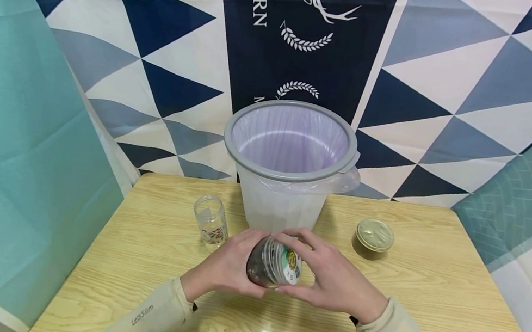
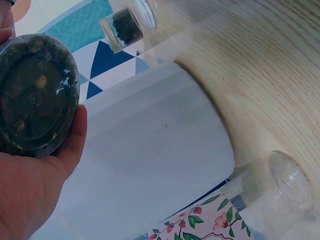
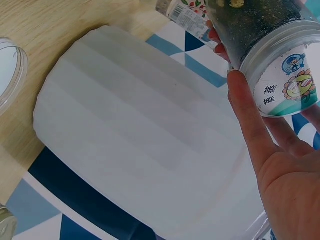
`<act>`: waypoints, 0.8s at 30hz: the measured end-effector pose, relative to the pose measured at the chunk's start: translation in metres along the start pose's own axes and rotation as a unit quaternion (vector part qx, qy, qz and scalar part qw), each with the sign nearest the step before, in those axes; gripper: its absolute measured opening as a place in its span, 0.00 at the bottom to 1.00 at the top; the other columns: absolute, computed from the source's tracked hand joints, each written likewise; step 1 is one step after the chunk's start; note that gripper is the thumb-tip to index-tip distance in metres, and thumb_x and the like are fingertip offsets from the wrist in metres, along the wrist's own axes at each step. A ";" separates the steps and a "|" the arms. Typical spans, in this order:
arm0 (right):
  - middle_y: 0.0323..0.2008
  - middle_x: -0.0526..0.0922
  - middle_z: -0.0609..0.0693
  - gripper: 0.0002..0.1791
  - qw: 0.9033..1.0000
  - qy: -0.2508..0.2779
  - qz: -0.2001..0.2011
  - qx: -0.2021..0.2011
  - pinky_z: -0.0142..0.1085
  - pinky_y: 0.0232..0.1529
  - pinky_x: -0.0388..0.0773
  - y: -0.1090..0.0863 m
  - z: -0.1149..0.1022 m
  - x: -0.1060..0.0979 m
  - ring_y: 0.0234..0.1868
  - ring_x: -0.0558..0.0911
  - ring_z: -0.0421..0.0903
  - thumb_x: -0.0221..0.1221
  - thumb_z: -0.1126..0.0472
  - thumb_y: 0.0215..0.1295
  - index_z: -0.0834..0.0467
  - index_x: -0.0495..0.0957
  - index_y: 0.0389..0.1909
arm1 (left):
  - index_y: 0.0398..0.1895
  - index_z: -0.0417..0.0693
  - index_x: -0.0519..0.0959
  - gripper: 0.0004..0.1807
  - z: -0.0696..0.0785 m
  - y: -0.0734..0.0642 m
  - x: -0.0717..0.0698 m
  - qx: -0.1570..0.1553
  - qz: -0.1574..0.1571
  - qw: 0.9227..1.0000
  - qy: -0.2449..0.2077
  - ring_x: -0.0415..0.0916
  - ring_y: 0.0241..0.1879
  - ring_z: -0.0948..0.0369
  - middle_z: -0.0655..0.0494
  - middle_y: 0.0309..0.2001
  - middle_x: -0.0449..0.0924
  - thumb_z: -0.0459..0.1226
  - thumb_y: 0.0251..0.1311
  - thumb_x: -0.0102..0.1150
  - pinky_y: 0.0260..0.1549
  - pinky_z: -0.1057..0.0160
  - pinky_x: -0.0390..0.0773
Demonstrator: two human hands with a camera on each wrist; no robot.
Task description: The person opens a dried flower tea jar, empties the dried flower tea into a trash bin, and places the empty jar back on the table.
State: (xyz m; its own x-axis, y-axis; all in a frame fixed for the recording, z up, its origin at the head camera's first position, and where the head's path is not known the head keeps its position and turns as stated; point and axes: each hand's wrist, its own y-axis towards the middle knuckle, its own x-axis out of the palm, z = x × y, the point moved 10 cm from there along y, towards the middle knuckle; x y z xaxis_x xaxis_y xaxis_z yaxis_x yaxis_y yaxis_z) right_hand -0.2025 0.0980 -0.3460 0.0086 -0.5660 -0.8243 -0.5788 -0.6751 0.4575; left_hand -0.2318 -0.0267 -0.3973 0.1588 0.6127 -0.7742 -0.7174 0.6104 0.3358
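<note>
My left hand [image 1: 242, 264] grips a clear plastic jar [image 1: 260, 264] round its body, above the front middle of the table. Dark contents with brownish bits show through the base in the left wrist view. The jar lies tilted, its lid end toward my right hand [image 1: 327, 274]. This hand holds the lid [image 3: 290, 82] by its rim, thumb and fingers on opposite sides. A label with a cartoon sun and printed characters covers the lid top. Just behind the hands stands a white bin [image 1: 276, 205] with a grey rim and a clear liner.
A drinking glass [image 1: 211, 217] with a floral print stands left of the bin. To the right is a small jar with a gold lid [image 1: 375, 235]. The right wrist view catches a clear round rim [image 3: 22, 75] on the table. Patterned cloth [image 1: 180, 96] hangs behind.
</note>
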 end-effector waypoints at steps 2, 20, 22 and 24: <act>0.64 0.74 0.43 0.45 1.000 -0.001 0.000 0.000 0.43 0.52 0.85 0.000 0.000 0.000 0.56 0.82 0.42 0.75 0.42 0.56 0.46 0.69 0.74 | 0.66 0.49 0.71 0.51 0.001 0.000 0.000 0.002 0.001 1.000 0.003 0.76 0.54 0.61 0.57 0.56 0.79 0.45 0.32 0.85 0.54 0.58 0.82; 0.65 0.74 0.43 0.45 1.000 0.006 -0.003 0.003 0.42 0.55 0.84 -0.003 0.003 -0.003 0.58 0.82 0.42 0.70 0.36 0.60 0.47 0.67 0.75 | 0.65 0.50 0.72 0.51 0.002 0.000 -0.004 0.007 0.012 1.000 -0.009 0.77 0.53 0.62 0.58 0.55 0.79 0.45 0.30 0.86 0.54 0.59 0.82; 0.65 0.75 0.44 0.46 1.000 0.002 0.001 0.003 0.43 0.54 0.84 -0.004 0.004 -0.004 0.57 0.82 0.42 0.73 0.39 0.58 0.48 0.67 0.75 | 0.65 0.50 0.72 0.51 0.001 0.000 -0.005 0.005 0.015 1.000 -0.011 0.77 0.53 0.62 0.58 0.55 0.80 0.44 0.30 0.86 0.54 0.59 0.82; 0.66 0.74 0.44 0.47 1.000 -0.006 0.003 0.005 0.42 0.53 0.84 -0.005 0.005 -0.005 0.56 0.83 0.42 0.74 0.40 0.57 0.48 0.67 0.75 | 0.65 0.49 0.73 0.51 0.000 -0.001 -0.006 0.004 0.017 1.000 -0.010 0.77 0.53 0.62 0.58 0.54 0.80 0.44 0.30 0.86 0.54 0.59 0.82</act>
State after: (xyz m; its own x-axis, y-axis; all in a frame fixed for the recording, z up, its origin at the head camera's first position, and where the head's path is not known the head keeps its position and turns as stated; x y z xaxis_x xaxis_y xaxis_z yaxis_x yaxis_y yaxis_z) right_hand -0.2036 0.1067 -0.3455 -0.0054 -0.5647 -0.8253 -0.5870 -0.6664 0.4598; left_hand -0.2321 -0.0306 -0.3927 0.1473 0.6432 -0.7514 -0.7176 0.5924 0.3663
